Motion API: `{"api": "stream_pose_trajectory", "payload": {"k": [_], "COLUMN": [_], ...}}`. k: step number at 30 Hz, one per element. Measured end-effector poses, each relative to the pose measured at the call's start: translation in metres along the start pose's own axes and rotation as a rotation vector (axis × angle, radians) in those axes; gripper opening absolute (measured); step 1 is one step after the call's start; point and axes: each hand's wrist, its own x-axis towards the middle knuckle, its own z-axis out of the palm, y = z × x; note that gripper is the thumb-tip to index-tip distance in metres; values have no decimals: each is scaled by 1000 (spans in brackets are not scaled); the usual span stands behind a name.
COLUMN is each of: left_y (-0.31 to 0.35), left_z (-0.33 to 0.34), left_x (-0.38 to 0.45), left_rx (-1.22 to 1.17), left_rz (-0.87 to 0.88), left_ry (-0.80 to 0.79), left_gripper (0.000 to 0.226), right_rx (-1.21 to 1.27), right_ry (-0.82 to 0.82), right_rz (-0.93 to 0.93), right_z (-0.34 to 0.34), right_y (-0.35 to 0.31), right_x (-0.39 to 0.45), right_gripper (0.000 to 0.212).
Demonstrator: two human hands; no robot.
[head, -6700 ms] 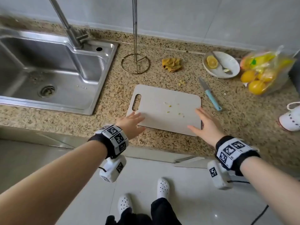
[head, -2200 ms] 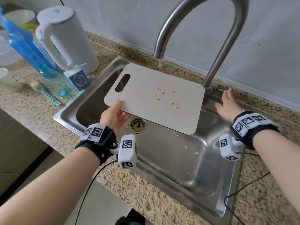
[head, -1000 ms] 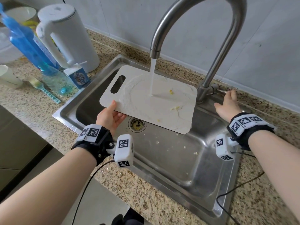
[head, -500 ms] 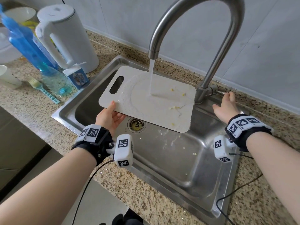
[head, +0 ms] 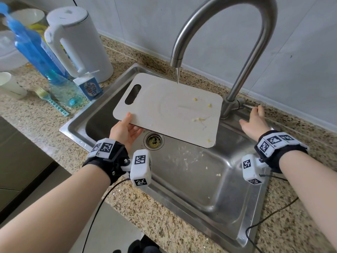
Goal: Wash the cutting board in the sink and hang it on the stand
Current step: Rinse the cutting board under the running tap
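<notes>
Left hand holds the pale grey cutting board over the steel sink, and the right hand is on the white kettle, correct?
Not quite. The head view shows the right hand at the faucet's metal lever, not the kettle. The left hand does hold the pale grey cutting board over the steel sink.

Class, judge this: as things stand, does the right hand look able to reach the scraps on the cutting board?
Probably yes: the right hand rests by the tap lever, beside the cutting board, with only the tap's base between.

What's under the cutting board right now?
Under the cutting board: the sink basin, its drain partly showing, and the left hand fingers. The basin floor directly beneath is covered.
</notes>
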Motion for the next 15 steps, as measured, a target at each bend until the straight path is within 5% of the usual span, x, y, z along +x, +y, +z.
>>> {"api": "stream_pose_trajectory", "payload": {"k": [15], "left_y": [2], "left_z": [4], "left_x": [0], "left_rx": [12], "left_rz": [5], "left_ry": [1], "left_gripper": [12], "right_rx": [8], "right_ry": [-63], "right_rz": [23], "right_z": [-6], "right_y": [-3], "right_x": [4], "right_gripper": [71]}}
